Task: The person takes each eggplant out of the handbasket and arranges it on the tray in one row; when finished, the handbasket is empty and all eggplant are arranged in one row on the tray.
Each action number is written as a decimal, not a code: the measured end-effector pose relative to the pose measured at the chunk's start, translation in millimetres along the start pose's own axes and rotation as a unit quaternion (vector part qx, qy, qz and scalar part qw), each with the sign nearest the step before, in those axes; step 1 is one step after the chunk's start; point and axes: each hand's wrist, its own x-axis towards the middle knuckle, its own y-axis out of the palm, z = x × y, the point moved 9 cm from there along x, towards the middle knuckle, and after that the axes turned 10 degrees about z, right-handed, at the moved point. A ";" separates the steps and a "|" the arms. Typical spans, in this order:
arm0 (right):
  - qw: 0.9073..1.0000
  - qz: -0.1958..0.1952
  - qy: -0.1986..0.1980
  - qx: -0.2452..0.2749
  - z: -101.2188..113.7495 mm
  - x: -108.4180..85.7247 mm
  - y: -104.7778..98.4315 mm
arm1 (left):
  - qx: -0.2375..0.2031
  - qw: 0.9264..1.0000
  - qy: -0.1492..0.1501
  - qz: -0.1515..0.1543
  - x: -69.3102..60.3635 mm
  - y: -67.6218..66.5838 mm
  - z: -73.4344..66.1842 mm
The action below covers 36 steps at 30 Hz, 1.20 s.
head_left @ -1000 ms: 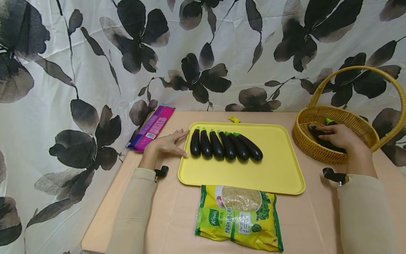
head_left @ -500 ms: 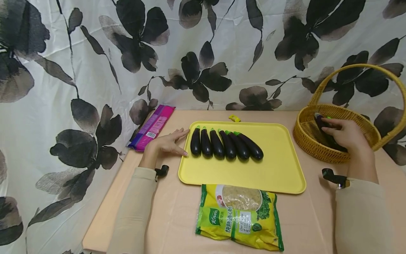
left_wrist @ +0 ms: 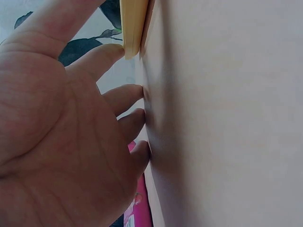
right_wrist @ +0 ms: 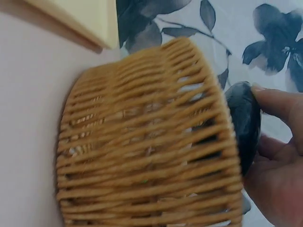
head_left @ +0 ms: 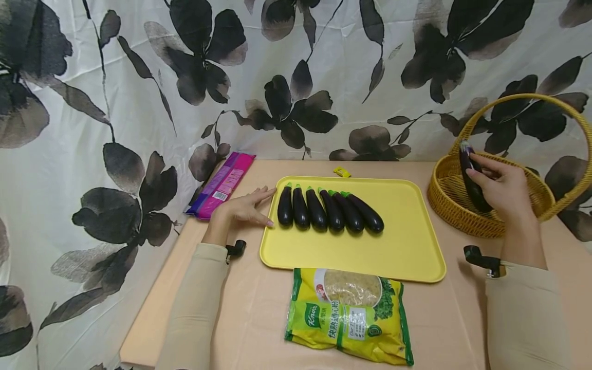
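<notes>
My right hand [head_left: 504,187] pinches a dark eggplant [head_left: 473,180] between thumb and fingers, tilted over the wicker basket [head_left: 455,218]. In the right wrist view the same eggplant [right_wrist: 244,125] shows behind the basket's woven wall. On the yellow tray [head_left: 402,241] several eggplants [head_left: 326,211] lie side by side, green stems toward the back. My left hand [head_left: 242,208] rests at the tray's left edge, its fingers spread. In the left wrist view, fingertips of the left hand [left_wrist: 71,113] touch the table and one finger meets the tray's rim [left_wrist: 132,28].
A yellow and green Knorr bag [head_left: 349,318] lies in front of the tray. A pink and purple packet [head_left: 222,187] sits at the back left, and a small yellow wrapper [head_left: 341,173] behind the tray. A floral curtain [head_left: 287,61] hangs behind the table.
My right hand has lifted the eggplant up from the bottom of the basket, and the eggplant now stands more upright. The left hand and the tray have stayed in place.
</notes>
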 end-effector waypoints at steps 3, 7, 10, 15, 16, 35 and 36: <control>1.000 -0.004 -0.016 0.004 11.4 -1.8 2.6 | 0.002 1.000 0.000 0.001 0.0 0.2 -0.2; 1.000 0.000 -0.031 -0.005 23.4 -3.5 9.9 | 0.000 1.000 -0.002 0.001 -0.4 0.1 -0.1; 0.999 0.005 -0.045 -0.024 31.0 -5.0 16.3 | 0.001 1.000 -0.002 0.002 -0.3 0.1 -0.2; 0.997 0.020 -0.064 -0.047 42.2 -6.4 27.8 | 0.003 1.000 -0.003 0.004 -0.7 0.2 -0.4; 0.996 0.022 -0.068 -0.048 44.6 -6.7 29.5 | 0.002 1.000 -0.004 0.005 -1.0 0.3 -0.6; 0.985 0.094 -0.145 -0.013 67.9 -2.1 69.3 | 0.007 1.000 -0.001 0.002 -0.8 -0.3 0.6; 0.984 0.099 -0.149 -0.011 69.0 -1.8 72.2 | 0.008 1.000 -0.002 0.003 -0.8 -0.3 0.3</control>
